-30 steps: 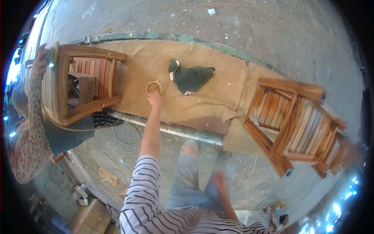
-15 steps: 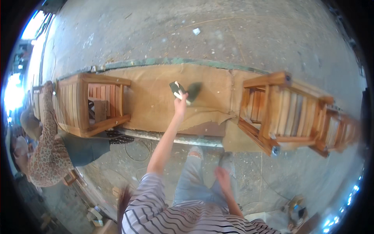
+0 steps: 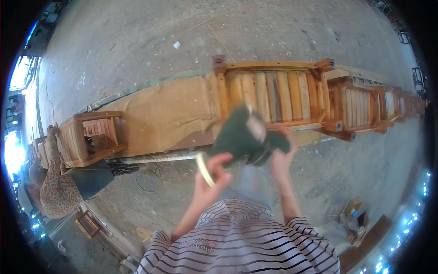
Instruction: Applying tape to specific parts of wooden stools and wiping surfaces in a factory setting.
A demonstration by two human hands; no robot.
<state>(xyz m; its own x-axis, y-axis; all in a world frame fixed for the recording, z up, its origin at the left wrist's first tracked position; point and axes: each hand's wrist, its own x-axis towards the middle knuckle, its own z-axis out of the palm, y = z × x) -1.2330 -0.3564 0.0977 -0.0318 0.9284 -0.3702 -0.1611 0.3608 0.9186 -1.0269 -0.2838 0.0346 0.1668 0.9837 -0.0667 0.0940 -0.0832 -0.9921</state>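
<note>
Between my hands, blurred by motion, hangs a dark green cloth-like piece (image 3: 232, 133) with a pale patch along one edge. My right hand (image 3: 282, 160) is closed on its narrower right part. At the lower left edge of the green piece is my left hand (image 3: 211, 179), fingers curled, with a pale curved strip (image 3: 204, 170) in it that looks like the rim of a ring. Whether my left fingertips also grip the green piece cannot be made out. Just beyond it lies a slatted wooden chair-like frame (image 3: 273, 93) on the bench.
A low bench covered in tan sheeting (image 3: 164, 107) runs across. More slatted wooden frames (image 3: 356, 107) line up to the right. Another frame (image 3: 98, 137) stands at the left, beside a person in a patterned sleeve (image 3: 57, 182). A cable (image 3: 148, 182) loops on the floor.
My left hand has come back from the bench with the green piece, and my right hand has risen and taken hold of it. The view has shifted to the right, toward the wooden frames.
</note>
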